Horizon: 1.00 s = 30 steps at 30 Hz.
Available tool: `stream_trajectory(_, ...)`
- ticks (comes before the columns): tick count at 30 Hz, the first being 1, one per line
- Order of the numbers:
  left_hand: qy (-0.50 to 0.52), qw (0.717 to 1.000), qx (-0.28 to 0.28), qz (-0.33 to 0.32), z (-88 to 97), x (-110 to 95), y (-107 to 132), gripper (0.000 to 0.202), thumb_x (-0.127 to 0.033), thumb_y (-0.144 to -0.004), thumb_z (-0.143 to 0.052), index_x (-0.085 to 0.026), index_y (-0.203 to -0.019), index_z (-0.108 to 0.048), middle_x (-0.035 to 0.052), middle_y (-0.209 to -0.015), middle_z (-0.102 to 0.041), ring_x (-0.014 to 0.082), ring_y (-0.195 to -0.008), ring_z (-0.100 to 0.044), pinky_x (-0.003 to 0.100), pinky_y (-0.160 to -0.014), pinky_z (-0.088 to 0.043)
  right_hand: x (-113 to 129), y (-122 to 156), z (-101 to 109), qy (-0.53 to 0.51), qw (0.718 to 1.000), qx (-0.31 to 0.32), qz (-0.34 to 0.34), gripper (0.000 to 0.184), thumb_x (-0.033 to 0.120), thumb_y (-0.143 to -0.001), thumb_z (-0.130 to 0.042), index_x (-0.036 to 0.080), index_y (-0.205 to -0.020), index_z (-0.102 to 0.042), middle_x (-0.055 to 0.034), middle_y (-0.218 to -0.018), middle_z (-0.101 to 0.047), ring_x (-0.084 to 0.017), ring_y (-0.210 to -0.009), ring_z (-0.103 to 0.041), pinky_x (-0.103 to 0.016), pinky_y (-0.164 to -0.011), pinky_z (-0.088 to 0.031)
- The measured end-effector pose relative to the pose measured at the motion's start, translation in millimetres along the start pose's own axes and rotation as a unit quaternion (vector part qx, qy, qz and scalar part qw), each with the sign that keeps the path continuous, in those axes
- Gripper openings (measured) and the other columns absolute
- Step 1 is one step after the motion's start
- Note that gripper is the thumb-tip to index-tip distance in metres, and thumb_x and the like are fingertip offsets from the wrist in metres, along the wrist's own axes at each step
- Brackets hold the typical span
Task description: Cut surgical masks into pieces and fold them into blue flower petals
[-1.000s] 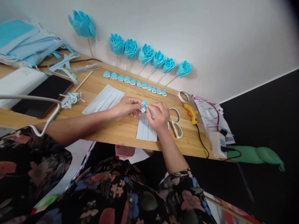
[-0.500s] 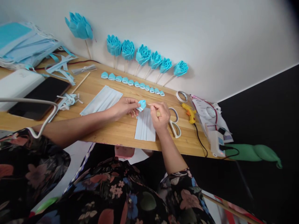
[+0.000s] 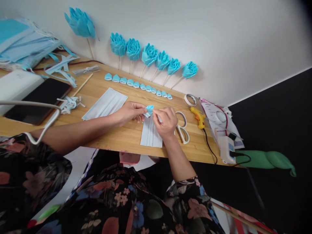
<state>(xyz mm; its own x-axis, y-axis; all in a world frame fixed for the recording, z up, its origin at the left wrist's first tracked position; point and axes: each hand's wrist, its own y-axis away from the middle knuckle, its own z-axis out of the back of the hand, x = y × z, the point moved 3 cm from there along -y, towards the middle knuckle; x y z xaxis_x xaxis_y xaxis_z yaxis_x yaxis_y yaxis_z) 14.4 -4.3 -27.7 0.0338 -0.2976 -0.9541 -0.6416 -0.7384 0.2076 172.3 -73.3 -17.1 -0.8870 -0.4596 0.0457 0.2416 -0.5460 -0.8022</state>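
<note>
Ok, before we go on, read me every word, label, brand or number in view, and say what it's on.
No text can be read.
Papers at the right: marks too small and blurred to read.
White socket block: blue panel, no legible lettering.
White box at the left: faint mark, unreadable.
Blue folded piece in the left hand: no lettering visible.

Wooden table (image 3: pixel 126 136), pleated sheets (image 3: pixel 151 135), small blue pieces (image 3: pixel 136 84), scissors (image 3: pixel 179 130), glue gun (image 3: pixel 200 117)
</note>
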Motion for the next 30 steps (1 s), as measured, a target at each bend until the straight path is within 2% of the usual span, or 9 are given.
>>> stream_trajectory(9, -0.020, 1.000, -0.011, -0.012, 1.7, 1, -1, 0.016, -0.025, -0.085, -0.072, -0.012, -0.075, -0.070, 0.0023, -0.061, -0.068, 0.0074, -0.048, -0.056, 0.019, -0.052, -0.043, 2, 0, -4, 0.035, 0.999, 0.029, -0.006, 0.016, 0.018, -0.094, -0.057, 0.024, -0.090, -0.072, -0.0034, -0.080, -0.070, -0.017, -0.076, -0.059, -0.033, -0.070, -0.046)
stream_trajectory(15, -0.012, 1.000, -0.013, -0.022, 3.7, 2, -1, 0.018, -0.029, -0.082, -0.075, -0.013, -0.077, -0.072, 0.0028, -0.066, -0.070, 0.0091, -0.056, -0.060, 0.021, -0.058, -0.045, 0, 0, -8, -0.028, 0.994, 0.090, -0.059, 0.019, 0.022, -0.094, -0.056, 0.027, -0.095, -0.074, -0.0051, -0.087, -0.070, -0.020, -0.082, -0.060, -0.039, -0.074, -0.047)
stream_trajectory(19, -0.009, 0.999, -0.020, -0.029, 6.5, 1, -2, 0.016, -0.028, -0.084, -0.073, -0.012, -0.078, -0.072, 0.0040, -0.069, -0.071, 0.0098, -0.058, -0.061, 0.021, -0.059, -0.046, 2, -1, -5, -0.055, 0.991, 0.096, -0.071, 0.023, 0.028, -0.094, -0.055, 0.027, -0.104, -0.075, -0.0059, -0.089, -0.069, -0.021, -0.084, -0.060, -0.040, -0.076, -0.049)
stream_trajectory(22, -0.017, 0.999, -0.035, -0.017, 7.2, -2, -2, 0.014, -0.024, -0.086, -0.070, -0.013, -0.077, -0.071, 0.0027, -0.067, -0.070, 0.0079, -0.054, -0.058, 0.020, -0.056, -0.043, -2, -1, -3, -0.093, 0.985, 0.073, -0.126, 0.029, 0.030, -0.097, -0.048, 0.026, -0.113, -0.072, -0.0058, -0.091, -0.068, -0.021, -0.087, -0.062, -0.040, -0.081, -0.052)
stream_trajectory(25, -0.021, 0.999, -0.041, -0.016, 5.8, -4, -2, 0.014, -0.021, -0.086, -0.069, -0.012, -0.075, -0.069, 0.0013, -0.066, -0.068, 0.0062, -0.050, -0.055, 0.019, -0.054, -0.041, -10, 3, -7, -0.137, 0.967, 0.059, -0.209, 0.037, 0.031, -0.100, -0.041, 0.026, -0.131, -0.061, -0.0059, -0.099, -0.069, -0.019, -0.091, -0.064, -0.037, -0.083, -0.054)
stream_trajectory(27, -0.023, 0.999, -0.040, -0.019, 4.9, -5, -2, 0.014, -0.021, -0.085, -0.070, -0.012, -0.074, -0.068, 0.0006, -0.064, -0.067, 0.0058, -0.049, -0.053, 0.019, -0.053, -0.042, -13, 5, -11, -0.171, 0.951, 0.077, -0.244, 0.040, 0.031, -0.100, -0.041, 0.026, -0.138, -0.056, -0.0055, -0.102, -0.070, -0.017, -0.091, -0.066, -0.034, -0.082, -0.055)
stream_trajectory(30, -0.032, 0.999, -0.029, -0.022, 4.7, -2, -3, 0.014, -0.023, -0.084, -0.071, -0.013, -0.074, -0.067, 0.0000, -0.062, -0.066, 0.0058, -0.049, -0.053, 0.019, -0.054, -0.043, -13, 7, -18, -0.233, 0.926, 0.115, -0.273, 0.042, 0.031, -0.098, -0.048, 0.027, -0.139, -0.054, -0.0046, -0.103, -0.072, -0.016, -0.088, -0.066, -0.032, -0.080, -0.056)
